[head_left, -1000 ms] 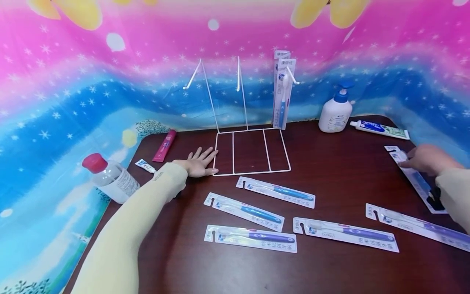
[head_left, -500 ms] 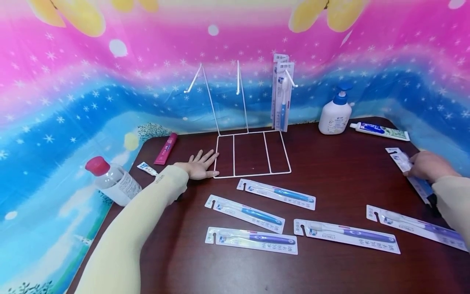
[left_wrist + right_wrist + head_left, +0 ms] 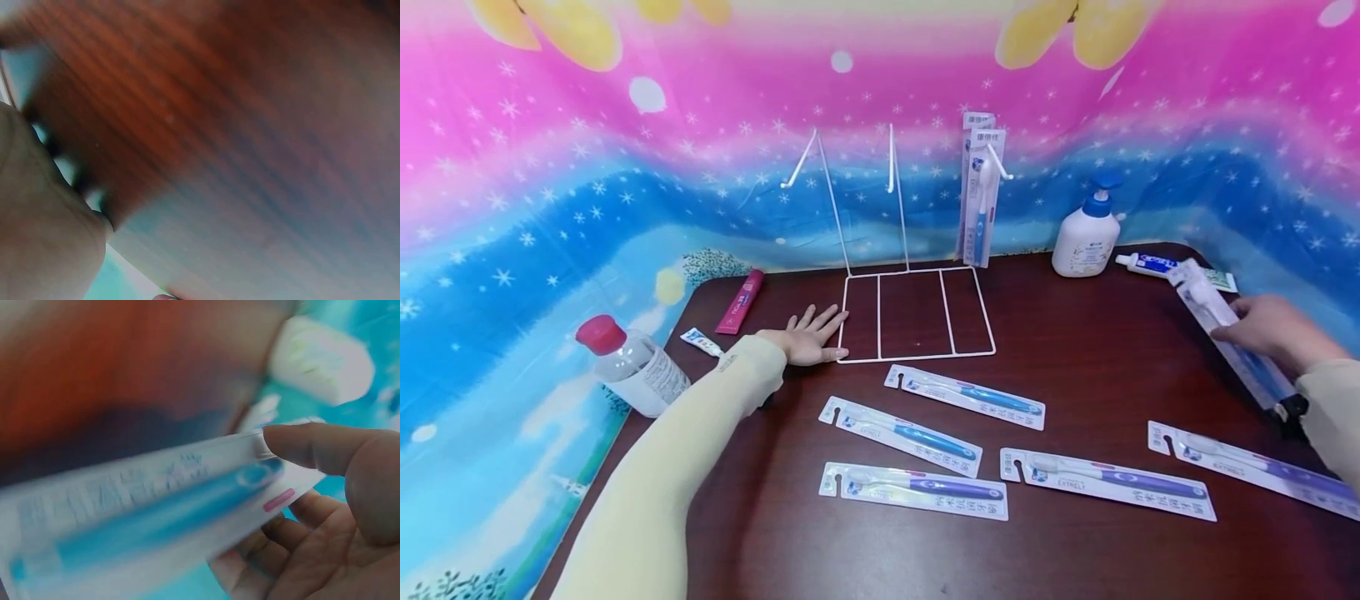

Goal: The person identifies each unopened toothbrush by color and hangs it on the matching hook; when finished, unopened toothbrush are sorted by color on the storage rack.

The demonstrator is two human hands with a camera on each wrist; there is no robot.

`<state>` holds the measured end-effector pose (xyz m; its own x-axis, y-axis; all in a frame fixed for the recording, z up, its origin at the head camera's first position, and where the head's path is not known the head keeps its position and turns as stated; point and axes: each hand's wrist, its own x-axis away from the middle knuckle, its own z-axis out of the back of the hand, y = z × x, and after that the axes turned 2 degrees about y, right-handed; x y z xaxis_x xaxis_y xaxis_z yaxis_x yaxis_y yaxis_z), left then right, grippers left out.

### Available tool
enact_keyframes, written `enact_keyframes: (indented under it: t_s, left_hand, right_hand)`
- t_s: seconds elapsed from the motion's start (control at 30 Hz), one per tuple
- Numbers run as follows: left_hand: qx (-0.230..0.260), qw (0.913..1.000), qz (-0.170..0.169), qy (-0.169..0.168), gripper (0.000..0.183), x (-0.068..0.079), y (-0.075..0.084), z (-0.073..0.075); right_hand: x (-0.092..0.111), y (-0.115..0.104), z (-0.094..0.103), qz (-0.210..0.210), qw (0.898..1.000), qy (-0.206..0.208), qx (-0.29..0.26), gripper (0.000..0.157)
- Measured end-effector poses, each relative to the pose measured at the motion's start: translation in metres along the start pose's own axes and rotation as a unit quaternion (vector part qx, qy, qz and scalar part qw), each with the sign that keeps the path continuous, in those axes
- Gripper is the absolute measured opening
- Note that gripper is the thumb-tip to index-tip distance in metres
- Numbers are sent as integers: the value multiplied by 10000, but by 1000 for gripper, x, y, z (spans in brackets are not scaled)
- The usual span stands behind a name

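At the table's right side my right hand point(image 3: 1277, 329) grips a packaged toothbrush point(image 3: 1221, 329) with a blue handle, its hanger end tilted up and overlapping the toothpaste tube behind it. In the right wrist view the thumb lies on one face of the toothbrush pack point(image 3: 156, 512) and the fingers curl behind it. My left hand point(image 3: 808, 337) lies flat with spread fingers at the left edge of the base of a white wire display rack point(image 3: 917, 357). Packaged toothbrushes point(image 3: 985, 200) hang on the rack's right hook; the left and middle hooks are bare.
Several packaged toothbrushes point(image 3: 917, 492) with blue or purple handles lie across the table point(image 3: 880, 558). A pump bottle point(image 3: 1084, 242) and toothpaste tube point(image 3: 1150, 265) sit at back right. On the left are a pink tube point(image 3: 741, 302), a small tube point(image 3: 702, 342) and a red-capped bottle point(image 3: 636, 367).
My right hand has lifted the blue toothbrush pack off the table, raising its hanger end. My left hand stays in place at the rack.
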<state>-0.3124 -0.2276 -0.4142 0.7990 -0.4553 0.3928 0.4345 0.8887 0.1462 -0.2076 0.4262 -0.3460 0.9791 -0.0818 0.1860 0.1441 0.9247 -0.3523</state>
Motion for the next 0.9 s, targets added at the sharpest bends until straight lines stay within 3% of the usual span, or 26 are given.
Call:
enact_keyframes:
  t_s: [0.17,0.33,0.5,0.73,0.9]
  left_hand:
    - [95,9999,-123,49,85,6,5,4]
    - [-45,9999,-89,34,83,11,10,7]
    - [-128,9999,-5,7,82,10,10,7]
    - [-22,10000,50,-12,84,9,7,4]
    - [-58,10000,43,36,84,8,8,4]
  right_hand:
    - [14,-64,16,588,9970,445,-252,78]
    - [32,-138,17,1291,9842,967,-730,65]
    - [48,-200,12,1799,9684,1110,-1323,61]
    - [46,-250,6,2310,9474,1153,-1890,60]
    - [39,-265,4,2365,9434,1059,-2071,62]
